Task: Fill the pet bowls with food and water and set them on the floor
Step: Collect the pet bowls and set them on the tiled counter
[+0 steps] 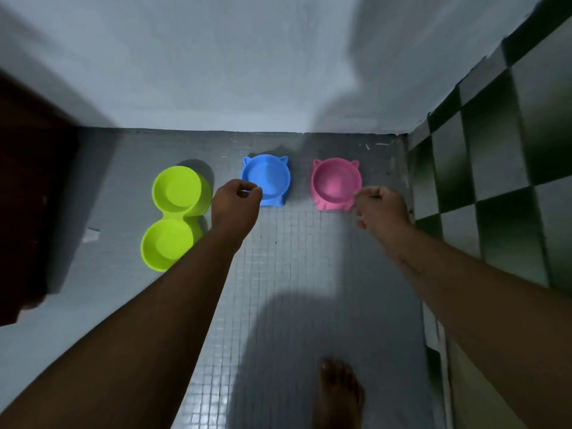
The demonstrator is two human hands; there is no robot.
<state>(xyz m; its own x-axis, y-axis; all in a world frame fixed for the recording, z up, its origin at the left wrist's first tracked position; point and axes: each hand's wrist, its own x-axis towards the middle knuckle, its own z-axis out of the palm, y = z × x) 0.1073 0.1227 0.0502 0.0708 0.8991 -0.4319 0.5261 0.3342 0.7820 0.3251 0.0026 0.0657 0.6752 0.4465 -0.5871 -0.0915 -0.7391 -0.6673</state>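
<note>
Bare foot (339,394) on the mosaic floor (278,274), nearest to camera, well short of the blue bowl (267,178) and slightly right of it.

Left grip (236,201): fingers curled, thumb and forefinger pinching the blue bowl at its near-left rim. Bowl is on the floor, bare plastic inside.

Right grip (379,209): right of the blue bowl, motion-blurred, fingers curled, tips at the near-right rim of the pink bowl (335,184). Can't tell if it actually has hold of the rim.

Pink bowl is on the floor just right of the blue bowl, not touching it. Green double bowl (176,218) is left of the blue bowl, one well nearer than the other.

White wall (216,72) just behind the blue bowl.
</note>
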